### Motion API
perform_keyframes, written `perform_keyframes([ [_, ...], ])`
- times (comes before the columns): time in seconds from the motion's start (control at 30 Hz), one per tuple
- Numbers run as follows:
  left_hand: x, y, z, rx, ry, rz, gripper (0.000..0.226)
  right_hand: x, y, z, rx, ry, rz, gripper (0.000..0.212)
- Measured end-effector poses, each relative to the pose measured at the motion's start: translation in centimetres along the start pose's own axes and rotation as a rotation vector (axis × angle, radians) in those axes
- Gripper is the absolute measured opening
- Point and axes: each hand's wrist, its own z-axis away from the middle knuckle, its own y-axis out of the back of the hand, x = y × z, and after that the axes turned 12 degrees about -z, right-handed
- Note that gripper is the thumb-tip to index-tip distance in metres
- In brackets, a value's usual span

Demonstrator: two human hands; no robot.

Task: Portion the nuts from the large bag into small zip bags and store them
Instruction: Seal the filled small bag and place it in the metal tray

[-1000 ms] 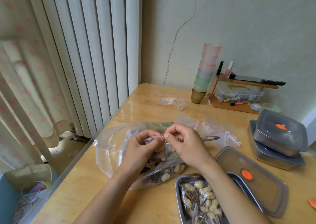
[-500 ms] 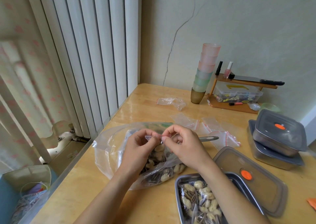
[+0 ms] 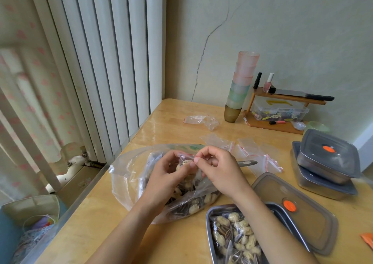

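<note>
Mostly hidden, the zip bag [image 3: 184, 158] (nuts inside) is pinched by left hand [image 3: 168, 176] and right hand [image 3: 221, 171] fingers [image 3: 197, 160].

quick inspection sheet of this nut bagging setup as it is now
surface: wooden table, glossy
job's things: large bag of nuts lies open mid-table; small zip bag held over it; filled bags in steel tray, lid beside it
clutter: empty zip bags, stacked containers, stack of cups, rack with a knife on top
hands: left hand and right hand both pinch the small zip bag's top
cables: nothing seen
surroundings: blinds at left, cracked wall behind
</note>
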Motion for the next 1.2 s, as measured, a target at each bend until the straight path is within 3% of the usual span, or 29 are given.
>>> perform_keyframes([
  [0.47, 0.20, 0.03, 0.01, -0.028, -0.003, 0.036, 0.019, 0.14, 0.04, -0.10, -0.002, 0.119, 0.062, 0.014],
  [1.0, 0.20, -0.05, 0.16, -0.014, -0.035, -0.002, 0.012, -0.42, -0.10, 0.19, -0.023, 0.125, 0.064, 0.012],
  [1.2, 0.30, 0.07, 0.11, 0.077, -0.013, -0.007, 0.007, -0.32, -0.15, 0.23, -0.004, 0.205, 0.127, 0.014],
])
